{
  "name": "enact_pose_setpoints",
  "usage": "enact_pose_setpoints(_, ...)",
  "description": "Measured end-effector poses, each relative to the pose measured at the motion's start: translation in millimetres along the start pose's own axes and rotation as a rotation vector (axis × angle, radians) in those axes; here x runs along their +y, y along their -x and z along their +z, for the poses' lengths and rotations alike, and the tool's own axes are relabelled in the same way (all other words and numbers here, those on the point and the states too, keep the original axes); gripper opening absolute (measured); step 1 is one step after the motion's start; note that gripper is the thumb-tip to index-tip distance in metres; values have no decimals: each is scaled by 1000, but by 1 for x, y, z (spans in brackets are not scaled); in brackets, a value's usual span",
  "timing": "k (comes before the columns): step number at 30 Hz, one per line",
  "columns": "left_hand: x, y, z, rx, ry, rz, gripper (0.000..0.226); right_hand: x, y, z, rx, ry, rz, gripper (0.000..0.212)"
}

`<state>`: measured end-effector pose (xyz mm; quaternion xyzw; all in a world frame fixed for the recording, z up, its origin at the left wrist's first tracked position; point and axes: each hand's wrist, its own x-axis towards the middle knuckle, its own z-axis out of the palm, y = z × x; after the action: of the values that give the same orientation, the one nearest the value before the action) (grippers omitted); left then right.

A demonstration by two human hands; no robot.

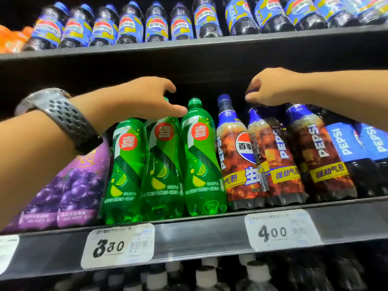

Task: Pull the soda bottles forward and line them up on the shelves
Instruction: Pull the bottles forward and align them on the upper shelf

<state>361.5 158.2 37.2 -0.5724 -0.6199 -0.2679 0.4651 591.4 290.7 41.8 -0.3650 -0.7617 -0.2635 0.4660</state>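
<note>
Your left hand [144,97], with a watch [60,116] on the wrist, curls thumb and fingers round the neck of the middle green bottle [162,164]. It is one of three green bottles [126,169] standing at the front edge of the middle shelf [199,229]. At 3 o'clock from them the Pepsi bottles [237,156] stand touching, side by side. Your right hand [270,87] hangs at 12 o'clock over their tops, fingers curled down onto a dark cap; whether it truly holds a bottle cannot be told. Purple grape bottles [69,185] sit at 9 o'clock of the green row.
</note>
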Motion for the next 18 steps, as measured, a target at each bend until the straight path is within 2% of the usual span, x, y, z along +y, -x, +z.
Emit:
enact_pose_setpoints(3, 19, -2, 4, 88, -3, 101, 64, 3, -1, -4, -43, -29, 9, 28)
enact_pose_setpoints(6, 44, -13, 12, 71, 24, 132, 64, 6, 1, -6, -68, -24, -13, 26)
enact_pose_setpoints(12, 88, -50, 32, 85, 20, 48, 73, 13, 0, -3, -41, -81, -62, 24)
enact_pose_setpoints(18, 110, -59, 53, -11, -113, -15, 71, 20, -2, -1, -36, -106, -99, 30)
